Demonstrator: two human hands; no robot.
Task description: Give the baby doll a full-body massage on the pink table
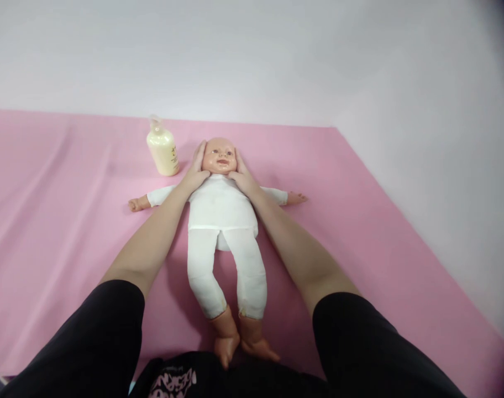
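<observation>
On either side of the doll's head (219, 156), the left hand (197, 168) and right hand (241, 172) cup it, fingers open. A lotion bottle (163, 148) stands just left of the head.

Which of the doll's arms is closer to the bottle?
The doll's arm on the picture's left, stretched out just below the yellow bottle. Its other arm reaches out to the far side, away from the bottle.
</observation>
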